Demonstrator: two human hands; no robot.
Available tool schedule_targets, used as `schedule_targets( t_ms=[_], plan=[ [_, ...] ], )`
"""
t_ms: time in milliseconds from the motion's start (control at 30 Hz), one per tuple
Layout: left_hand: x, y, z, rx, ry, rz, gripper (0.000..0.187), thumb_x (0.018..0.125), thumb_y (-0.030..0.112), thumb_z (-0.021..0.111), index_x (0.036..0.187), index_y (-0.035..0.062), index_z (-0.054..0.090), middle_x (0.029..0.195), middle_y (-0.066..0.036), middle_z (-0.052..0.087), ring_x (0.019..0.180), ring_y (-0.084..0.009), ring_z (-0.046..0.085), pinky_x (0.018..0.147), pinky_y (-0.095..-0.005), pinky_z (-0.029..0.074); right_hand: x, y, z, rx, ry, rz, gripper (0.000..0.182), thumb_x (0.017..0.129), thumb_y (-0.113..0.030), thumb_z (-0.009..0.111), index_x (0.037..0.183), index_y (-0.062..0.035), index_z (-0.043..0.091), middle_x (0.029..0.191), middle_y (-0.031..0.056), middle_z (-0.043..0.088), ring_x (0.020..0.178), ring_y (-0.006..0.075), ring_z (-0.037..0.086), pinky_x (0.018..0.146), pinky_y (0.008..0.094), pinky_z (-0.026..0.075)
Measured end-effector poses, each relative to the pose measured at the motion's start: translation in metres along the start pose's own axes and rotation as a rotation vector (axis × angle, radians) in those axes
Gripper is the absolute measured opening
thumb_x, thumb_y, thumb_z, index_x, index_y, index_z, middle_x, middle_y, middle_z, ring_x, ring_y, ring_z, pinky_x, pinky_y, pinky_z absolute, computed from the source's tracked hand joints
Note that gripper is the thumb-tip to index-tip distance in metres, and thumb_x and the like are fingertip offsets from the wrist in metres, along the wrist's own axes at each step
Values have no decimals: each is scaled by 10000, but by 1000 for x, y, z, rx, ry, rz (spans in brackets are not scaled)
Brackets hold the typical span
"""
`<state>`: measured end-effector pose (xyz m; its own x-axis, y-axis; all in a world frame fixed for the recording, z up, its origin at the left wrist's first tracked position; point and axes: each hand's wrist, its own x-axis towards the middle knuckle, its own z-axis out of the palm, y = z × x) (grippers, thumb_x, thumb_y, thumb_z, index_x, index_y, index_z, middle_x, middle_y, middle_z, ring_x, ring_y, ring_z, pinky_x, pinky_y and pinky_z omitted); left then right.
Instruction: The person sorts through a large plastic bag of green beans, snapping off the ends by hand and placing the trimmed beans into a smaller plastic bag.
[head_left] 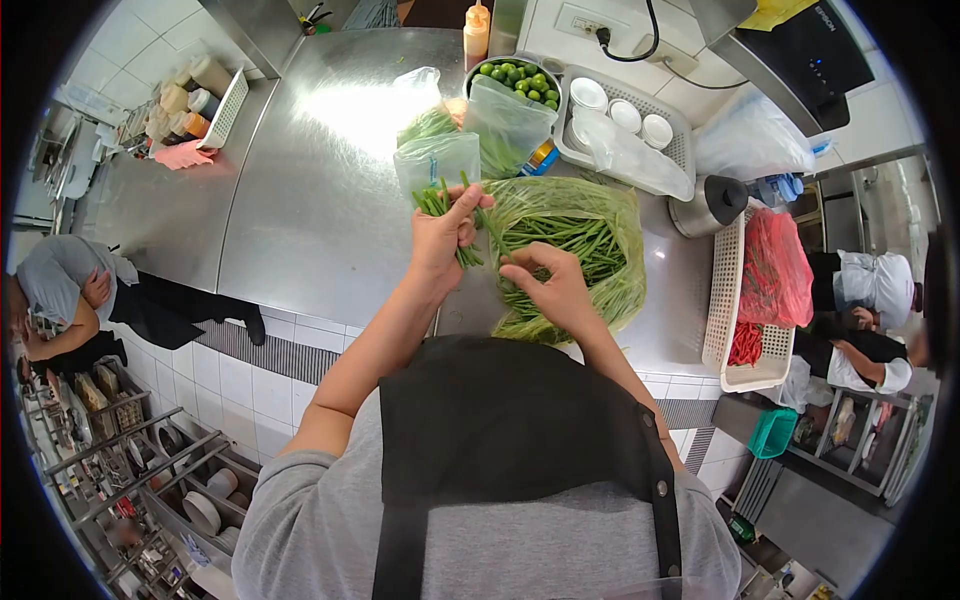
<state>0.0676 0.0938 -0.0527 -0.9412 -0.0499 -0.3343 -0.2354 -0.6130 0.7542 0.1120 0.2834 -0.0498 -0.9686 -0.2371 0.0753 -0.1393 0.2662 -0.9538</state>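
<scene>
My left hand [445, 235] is closed around a small bunch of green beans [432, 203], their ends sticking out on both sides of the fingers. Close by on the right, my right hand [553, 287] pinches the end of a single green bean [495, 236] that slants down from beside the left hand. Below and behind the right hand, a large yellowish plastic bag [625, 215] lies wide open on the steel counter, full of long green beans [572, 243]. Just beyond my left hand are clear plastic bags [437, 160] with green vegetables in them.
A bowl of limes [515, 78], a sauce bottle [477, 38] and a basket [680, 125] with white cups stand at the back. On the right are a metal pitcher [708, 205] and a crate [727, 290] with red chilies. Other people stand at both sides.
</scene>
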Motion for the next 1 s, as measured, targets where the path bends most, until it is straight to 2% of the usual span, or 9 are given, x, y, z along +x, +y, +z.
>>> schedule_targets(
  t_ms=[333,433,500,600,667,767,867,967,1000],
  plan=[
    [-1,-15,-10,-73,67,-164,199,997,184,649,1106,18,638,833,-48,672,538,-39,405,464,-196,337,9,-21,-26,479,430,-198,152,980,-36,604,1047,27,725,824,49,679,794,114,623,760,258,476],
    [5,-16,-22,-151,48,-245,196,1010,215,631,1080,33,633,730,-1,584,534,-45,392,460,-199,339,17,-13,-50,267,468,-112,178,991,-48,581,1085,-4,726,872,54,661,808,126,614,758,260,474],
    [9,-21,-29,-237,18,-284,195,1019,238,622,1048,45,628,682,20,528,530,-49,387,457,-201,342,24,-4,-53,-297,301,17,166,933,-43,638,1065,-50,739,944,46,615,904,187,605,835,335,473],
    [12,-25,-35,-428,-143,-341,250,1025,302,620,927,73,603,638,40,435,537,-52,394,454,-202,352,27,29,-40,-704,228,-92,149,849,-65,717,991,-94,752,986,45,567,1000,244,560,913,417,425],
    [8,-26,-27,-356,-48,-337,334,1017,357,630,822,97,554,691,17,533,545,-59,421,462,-195,371,30,35,-28,-761,172,-66,141,818,-79,744,958,-98,747,985,44,565,1025,253,549,924,433,401],
    [-4,-20,2,-169,180,-275,320,994,363,665,872,69,631,809,-20,650,553,-59,448,476,-193,390,38,44,-9,-851,122,-101,114,792,-116,778,894,-99,730,973,47,570,1019,244,544,908,424,377],
    [-13,-12,2,-21,59,-215,266,978,302,699,988,37,696,952,-65,709,585,-52,498,500,-195,413,43,46,-4,-884,58,-121,104,799,-132,776,872,-88,715,956,43,573,1026,237,544,911,432,372],
    [-15,-12,-1,190,-21,-100,213,945,213,738,1017,13,730,898,-40,712,575,-45,508,490,-200,408,48,26,-8,-803,139,-180,97,826,-137,753,886,-80,700,907,43,582,951,248,563,856,422,409],
    [-15,-13,-1,190,-20,-102,213,945,213,738,1017,13,730,898,-40,712,575,-45,508,490,-200,408,49,14,-11,-563,115,-112,88,844,-127,732,895,-70,689,892,51,589,910,258,570,815,406,431]
  ],
)
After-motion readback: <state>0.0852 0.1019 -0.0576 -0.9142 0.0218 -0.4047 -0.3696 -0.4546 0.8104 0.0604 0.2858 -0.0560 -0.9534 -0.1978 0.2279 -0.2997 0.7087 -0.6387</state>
